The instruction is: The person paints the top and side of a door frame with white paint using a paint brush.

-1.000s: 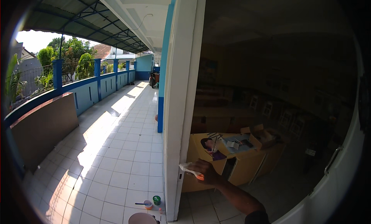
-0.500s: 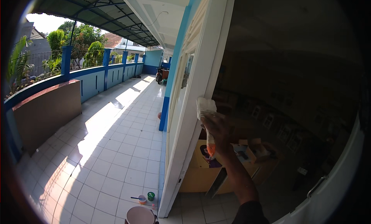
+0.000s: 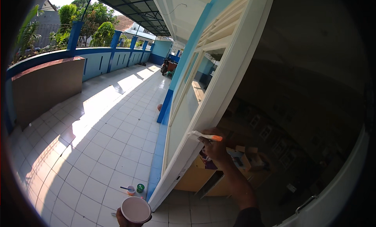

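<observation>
My right hand (image 3: 214, 146) is closed round a paintbrush (image 3: 208, 136) with a white handle and an orange end. Its bristle end lies against the white door frame (image 3: 219, 95); the brush is nearly level. At the lower edge, my left hand (image 3: 123, 219) grips the side of a round paint tub (image 3: 136, 209), whose pale inside faces up. How much paint it holds I cannot tell. On the tiles just beyond the tub stand a small white cup (image 3: 131, 189), with a thin blue-handled tool across it, and a green-lidded can (image 3: 140, 187).
The door frame divides a tiled walkway (image 3: 113, 148) from a dark room holding a wooden desk (image 3: 219, 184) and an open cardboard box (image 3: 250, 158). A door handle (image 3: 306, 203) shows at lower right. A brown panel (image 3: 49, 86) leans by the blue wall; a motorbike (image 3: 164, 67) stands far off.
My right hand has moved down along the frame, and the brush has tipped from upright to nearly level. The tub shows more fully, with my left hand now visible on it. The view has tilted.
</observation>
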{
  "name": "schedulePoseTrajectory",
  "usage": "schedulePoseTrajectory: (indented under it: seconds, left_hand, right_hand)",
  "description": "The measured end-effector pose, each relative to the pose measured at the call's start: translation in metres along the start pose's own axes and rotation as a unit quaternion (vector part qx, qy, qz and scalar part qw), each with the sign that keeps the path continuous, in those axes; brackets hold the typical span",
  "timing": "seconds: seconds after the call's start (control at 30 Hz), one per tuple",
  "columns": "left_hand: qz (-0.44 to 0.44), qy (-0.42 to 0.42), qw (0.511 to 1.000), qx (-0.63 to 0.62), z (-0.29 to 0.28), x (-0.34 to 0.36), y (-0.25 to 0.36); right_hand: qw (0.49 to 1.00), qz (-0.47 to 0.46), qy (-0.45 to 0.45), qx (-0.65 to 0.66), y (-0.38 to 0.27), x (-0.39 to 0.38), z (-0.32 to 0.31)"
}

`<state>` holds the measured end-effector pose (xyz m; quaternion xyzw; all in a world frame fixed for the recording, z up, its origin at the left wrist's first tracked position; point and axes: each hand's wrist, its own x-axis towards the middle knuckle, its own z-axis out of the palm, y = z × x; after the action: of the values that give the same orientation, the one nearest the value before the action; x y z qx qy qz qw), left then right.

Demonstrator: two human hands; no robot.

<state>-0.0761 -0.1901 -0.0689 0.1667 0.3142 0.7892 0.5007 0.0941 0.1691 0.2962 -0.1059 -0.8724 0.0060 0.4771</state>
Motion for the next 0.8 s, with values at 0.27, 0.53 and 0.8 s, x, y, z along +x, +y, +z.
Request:
schedulePoseTrajectory:
  seconds: [0.27,0.53,0.8]
  left_hand:
    - [-0.046,0.020,0.989,-0.140,-0.012,0.023,0.021]
    - [-0.133,0.081,0.950,-0.269,0.006,0.036,0.049]
    - [-0.142,-0.046,0.941,-0.303,-0.011,0.058,0.035]
  right_hand:
    - [0.975,-0.111,0.175,-0.076,-0.026,0.113,-0.063]
    - [0.915,-0.202,0.048,-0.345,-0.009,0.014,0.002]
    - [0.978,-0.111,-0.141,-0.103,-0.026,-0.059,0.028]
